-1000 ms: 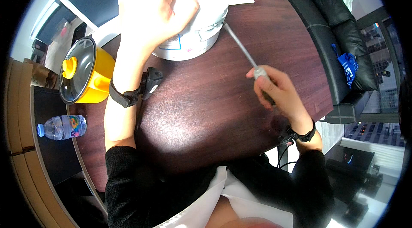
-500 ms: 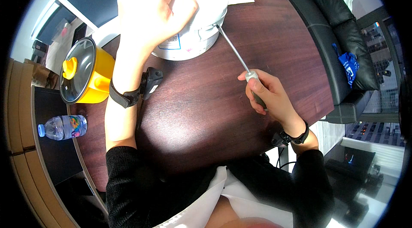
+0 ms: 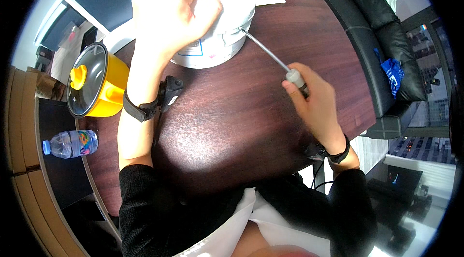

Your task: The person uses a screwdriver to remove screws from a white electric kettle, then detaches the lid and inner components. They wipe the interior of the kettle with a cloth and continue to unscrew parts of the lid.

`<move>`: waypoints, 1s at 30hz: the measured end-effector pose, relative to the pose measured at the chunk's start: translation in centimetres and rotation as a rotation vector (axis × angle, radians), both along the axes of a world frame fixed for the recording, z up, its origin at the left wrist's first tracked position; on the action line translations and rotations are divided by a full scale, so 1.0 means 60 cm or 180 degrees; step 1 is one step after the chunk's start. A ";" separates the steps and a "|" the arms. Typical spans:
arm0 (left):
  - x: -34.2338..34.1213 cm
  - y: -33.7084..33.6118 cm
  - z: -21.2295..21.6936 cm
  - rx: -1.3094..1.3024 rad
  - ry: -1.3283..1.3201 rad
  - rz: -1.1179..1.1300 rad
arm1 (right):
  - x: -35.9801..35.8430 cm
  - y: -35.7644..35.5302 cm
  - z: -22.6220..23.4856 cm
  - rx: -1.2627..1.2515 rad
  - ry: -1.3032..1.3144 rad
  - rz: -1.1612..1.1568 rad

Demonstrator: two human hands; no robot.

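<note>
White, round and broad-topped, the tub (image 3: 212, 54) sits at the far edge of the desk (image 3: 227, 107), and what a bright surface it is: glare washes out most of the top! Over it lies the left hand (image 3: 176, 10), grip spread flat, palm down, pinching nothing. Across to the right hand (image 3: 314, 100): that grip is wrapped around the pale, greyish handle of a screwdriver (image 3: 268, 51), thumb and fingers closed about it. Its long, slim metal shaft slants up to the tub's side, tip at the ridged band below the rim; whether it sits in a gap is too small to call.

How would these handle? I'd judge the screwdriver light and rigid, best taken by its thick handle, the bare shaft being the slippery part. The tub looks smooth and stiff, bulky rather than fragile, its weight anyone's guess; both hands under the rim look the sound hold. On its wall, a blue-outlined label and a small pinkish mark.
</note>
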State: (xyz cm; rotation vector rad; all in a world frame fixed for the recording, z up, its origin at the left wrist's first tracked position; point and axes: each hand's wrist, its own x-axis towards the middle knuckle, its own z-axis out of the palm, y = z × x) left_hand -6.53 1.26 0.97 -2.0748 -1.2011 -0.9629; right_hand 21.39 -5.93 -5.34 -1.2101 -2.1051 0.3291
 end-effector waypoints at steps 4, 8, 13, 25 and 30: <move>-0.003 0.002 -0.003 0.0089 -0.0031 -0.0080 | 0.010 0.018 0.038 0.0372 -0.0757 -0.0397; -0.004 0.005 -0.004 0.0097 -0.0050 -0.0129 | 0.025 0.030 0.022 0.0536 0.0141 0.0293; -0.002 0.002 0.000 0.0057 -0.0015 -0.0063 | 0.022 0.003 -0.002 -0.2462 0.1763 0.0784; -0.001 0.001 0.001 0.0034 -0.0005 -0.0038 | 0.002 -0.007 -0.029 -0.3120 0.2069 0.1035; 0.000 0.002 0.000 0.0050 -0.0020 -0.0070 | -0.003 -0.009 -0.014 -0.2807 0.1834 0.0784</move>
